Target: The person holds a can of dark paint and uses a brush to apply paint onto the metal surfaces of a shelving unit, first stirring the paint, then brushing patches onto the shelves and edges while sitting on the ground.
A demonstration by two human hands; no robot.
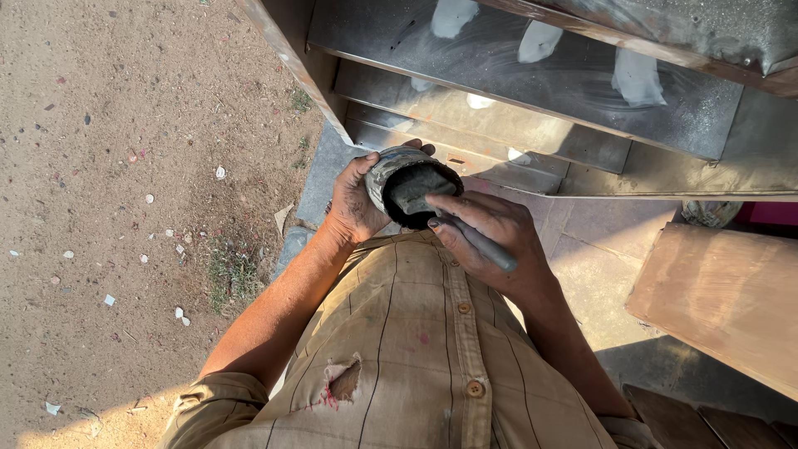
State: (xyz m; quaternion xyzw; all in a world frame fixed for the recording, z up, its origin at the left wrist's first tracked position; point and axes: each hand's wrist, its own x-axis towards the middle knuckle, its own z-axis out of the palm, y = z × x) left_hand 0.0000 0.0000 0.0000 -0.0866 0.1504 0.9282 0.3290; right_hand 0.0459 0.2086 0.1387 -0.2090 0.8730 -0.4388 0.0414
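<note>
The small round tin [407,189] sits cupped in our left hand [356,199], its open mouth tilted toward our right hand [490,237], whose fingers [465,214] pinch a grey tool [486,248] dipping into its paste.

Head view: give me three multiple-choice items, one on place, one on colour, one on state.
1. Where is the round grey-smeared putty container?
A. on the sandy ground
B. in the left hand
C. on the wooden plank

2. What colour is the checked button shirt?
A. tan
B. blue
C. white

3. What is the blade of the grey putty knife in the right hand doing?
A. lying on the step
B. dipped into the container
C. pressed against the metal frame

Key: 1 B, fingers wrap its side; 2 A, tan cloth; 3 B, blade tip sits inside.
</note>
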